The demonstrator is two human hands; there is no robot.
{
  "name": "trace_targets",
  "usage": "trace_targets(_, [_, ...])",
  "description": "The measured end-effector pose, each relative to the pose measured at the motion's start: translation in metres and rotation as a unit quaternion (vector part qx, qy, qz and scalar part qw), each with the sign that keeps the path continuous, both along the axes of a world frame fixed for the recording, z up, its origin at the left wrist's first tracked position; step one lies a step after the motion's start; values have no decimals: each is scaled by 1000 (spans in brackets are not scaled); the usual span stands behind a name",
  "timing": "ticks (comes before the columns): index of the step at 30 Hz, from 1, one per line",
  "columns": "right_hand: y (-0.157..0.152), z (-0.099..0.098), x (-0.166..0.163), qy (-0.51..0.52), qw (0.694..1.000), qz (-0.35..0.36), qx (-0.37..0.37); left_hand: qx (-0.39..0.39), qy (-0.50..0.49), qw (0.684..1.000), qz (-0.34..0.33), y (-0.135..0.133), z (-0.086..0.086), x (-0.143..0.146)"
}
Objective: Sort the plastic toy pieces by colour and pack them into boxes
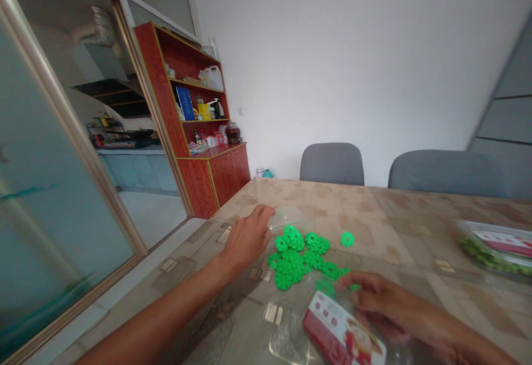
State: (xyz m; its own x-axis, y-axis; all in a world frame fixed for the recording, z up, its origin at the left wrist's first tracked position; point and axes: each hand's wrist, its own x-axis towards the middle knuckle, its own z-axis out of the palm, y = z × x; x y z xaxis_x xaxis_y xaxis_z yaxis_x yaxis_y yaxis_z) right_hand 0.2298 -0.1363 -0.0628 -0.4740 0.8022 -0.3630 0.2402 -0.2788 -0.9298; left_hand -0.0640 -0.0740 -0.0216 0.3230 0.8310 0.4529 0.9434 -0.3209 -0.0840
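A heap of green flower-shaped plastic discs (298, 255) lies on the patterned table (374, 210). One disc (347, 238) sits apart to the right. My left hand (248, 236) reaches past the heap with its fingers closed on the edge of a clear plastic bag (288, 216). My right hand (376, 298) rests near the front edge, its fingers pinching a green disc (354, 287) beside a clear packet with a red and white label (341, 334).
A second bag of green pieces with a red label (496, 248) lies at the right edge. Two grey chairs (332, 163) stand behind the table. A red shelf cabinet (195, 121) and a glass sliding door (50, 188) are on the left.
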Motion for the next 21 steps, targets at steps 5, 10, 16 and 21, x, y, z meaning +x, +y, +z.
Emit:
trace_targets(5, [-11,-2,-37,26,994,101,-31,34,61,997,28,-8,-8,-10])
trace_targets(10, [-18,-11,-46,3,995,97,-13,-1,-42,999,25,-16,-12,-25])
trace_targets(16, [56,-18,7,-265,887,-95,366,-25,-440,897,33,8,-14,-70])
trace_targets(21, [137,-32,40,-306,836,-145,432,-88,-534,835,102,13,-25,-107])
